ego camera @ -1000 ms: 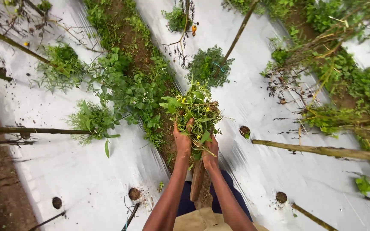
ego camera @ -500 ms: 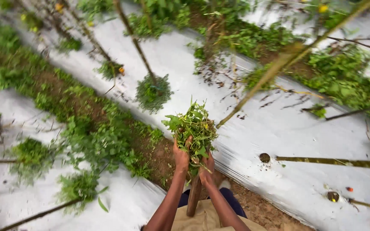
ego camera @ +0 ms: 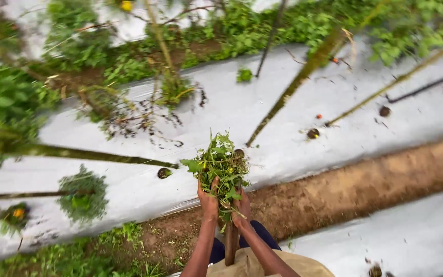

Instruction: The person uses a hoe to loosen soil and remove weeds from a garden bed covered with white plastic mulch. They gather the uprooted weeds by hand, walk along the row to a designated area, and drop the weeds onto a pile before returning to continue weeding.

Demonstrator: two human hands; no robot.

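Nearest, a wooden handle (ego camera: 230,246) stands upright between the person's legs. Just above it, the left hand (ego camera: 208,197) and right hand (ego camera: 241,208) are clenched together around a bundle of pulled weeds (ego camera: 220,165), leafy with small yellow flowers, held up at chest height. Since a second ago the view has swung: a bare soil furrow (ego camera: 365,184) now runs below the bundle, where weedy ground lay before. Beyond lies silver plastic sheeting (ego camera: 262,110) with planting holes, leaning stakes (ego camera: 296,84) and blurred green plants.
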